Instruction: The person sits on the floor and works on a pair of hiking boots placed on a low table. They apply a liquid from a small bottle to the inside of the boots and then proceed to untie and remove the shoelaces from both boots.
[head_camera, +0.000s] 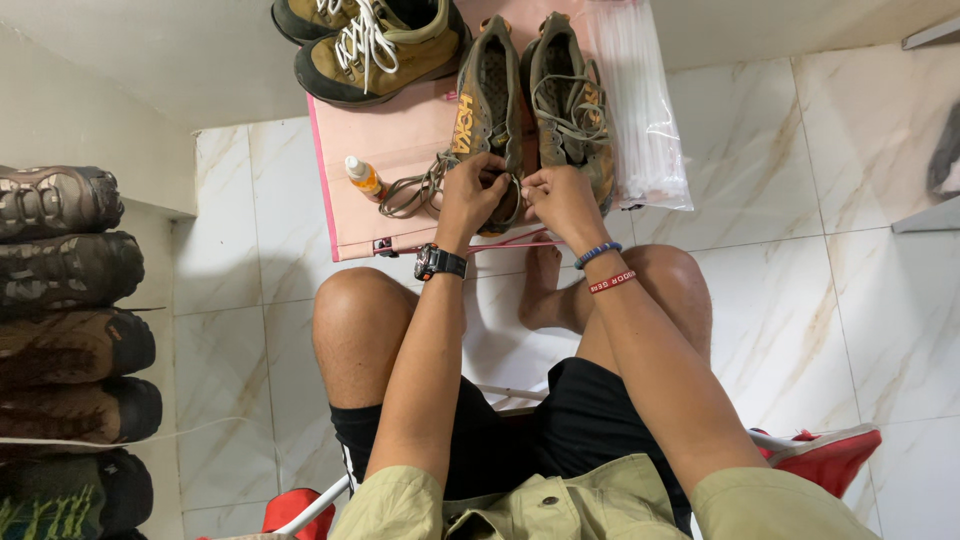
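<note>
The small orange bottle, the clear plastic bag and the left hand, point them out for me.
small orange bottle (364, 177), head view, on its body.
clear plastic bag (645, 110), head view, mid-bag.
left hand (472, 197), head view, back of hand.

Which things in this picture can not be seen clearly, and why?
- Head view: the lace end, hidden by the left hand and right hand.
- Heel of the olive shoe, covered by both hands.
- Tan boots, cut off by the top edge.
- Small bottle: label too small.

Nine shoes, one bottle
</note>
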